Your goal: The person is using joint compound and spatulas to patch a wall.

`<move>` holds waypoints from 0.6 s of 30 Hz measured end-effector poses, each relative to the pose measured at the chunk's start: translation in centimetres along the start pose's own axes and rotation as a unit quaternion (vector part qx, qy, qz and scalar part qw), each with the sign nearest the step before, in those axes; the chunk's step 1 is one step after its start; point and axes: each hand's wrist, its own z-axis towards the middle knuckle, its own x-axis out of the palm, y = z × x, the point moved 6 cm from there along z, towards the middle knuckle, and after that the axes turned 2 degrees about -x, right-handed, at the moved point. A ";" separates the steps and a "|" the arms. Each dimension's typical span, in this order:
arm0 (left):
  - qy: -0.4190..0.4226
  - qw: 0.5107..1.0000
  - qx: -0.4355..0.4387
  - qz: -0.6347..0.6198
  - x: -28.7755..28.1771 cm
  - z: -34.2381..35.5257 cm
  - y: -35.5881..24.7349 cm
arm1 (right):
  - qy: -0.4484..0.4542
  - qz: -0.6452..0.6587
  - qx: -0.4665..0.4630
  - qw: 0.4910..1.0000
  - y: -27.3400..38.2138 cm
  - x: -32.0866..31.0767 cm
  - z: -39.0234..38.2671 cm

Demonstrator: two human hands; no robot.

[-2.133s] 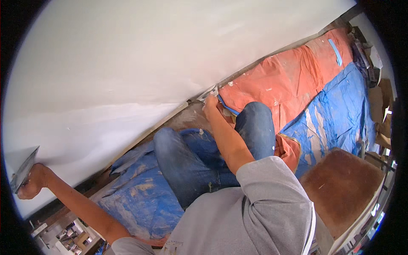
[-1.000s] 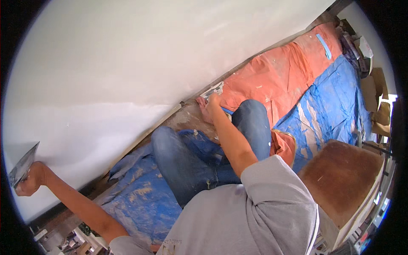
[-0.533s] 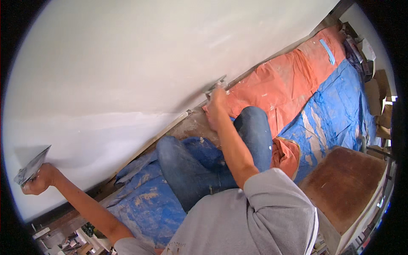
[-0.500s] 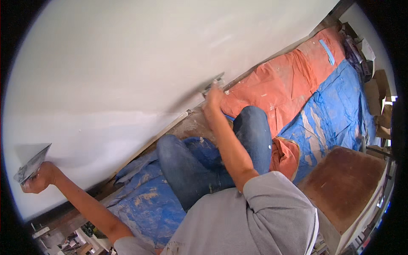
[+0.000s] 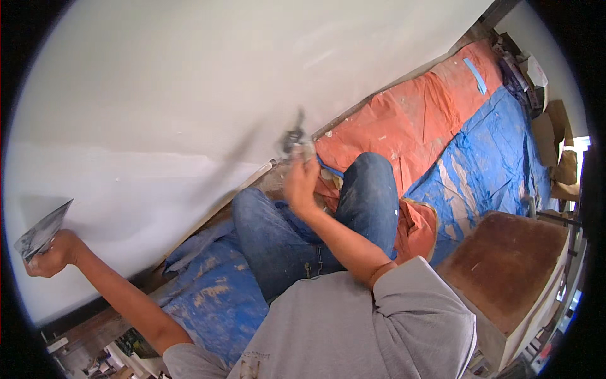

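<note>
At the far left, my left hand (image 5: 52,256) is closed round a wide putty knife (image 5: 43,232), its broad metal blade smeared and pointing up along the white wall (image 5: 177,88). My right hand (image 5: 302,183) grips a second, smaller putty knife (image 5: 294,140) in front of the wall's lower edge. That one is smeared by motion, and its blade is tilted upward, apart from the wall as far as its shadow shows. A smoother, whiter band of wet-looking coating covers the wall's lower left part.
An orange tarp (image 5: 404,107) and a blue tarp (image 5: 486,151) cover the floor along the wall. A box with a brown top (image 5: 505,268) stands at the lower right. Cardboard (image 5: 555,139) is piled at the far right. My bent knees are close to the wall.
My right hand has drawn back left and down from the wall's base, turning its putty knife more upright. My left hand has barely moved.
</note>
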 end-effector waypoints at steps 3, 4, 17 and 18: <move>0.006 0.991 0.073 0.110 0.3 -0.2 -1.1 | -0.130 0.056 0.174 0.975 -14.5 -5.1 2.7; 0.009 0.992 0.072 0.107 0.2 -0.1 1.1 | -0.160 0.090 0.228 0.956 -19.7 -6.8 3.7; 0.030 0.997 0.067 -0.018 -1.4 1.6 3.9 | -0.233 0.155 0.444 0.851 -35.1 -2.4 1.8; -0.004 0.993 -0.014 -0.118 -1.3 1.6 5.0 | -0.239 0.167 0.472 0.832 -35.0 -2.7 1.9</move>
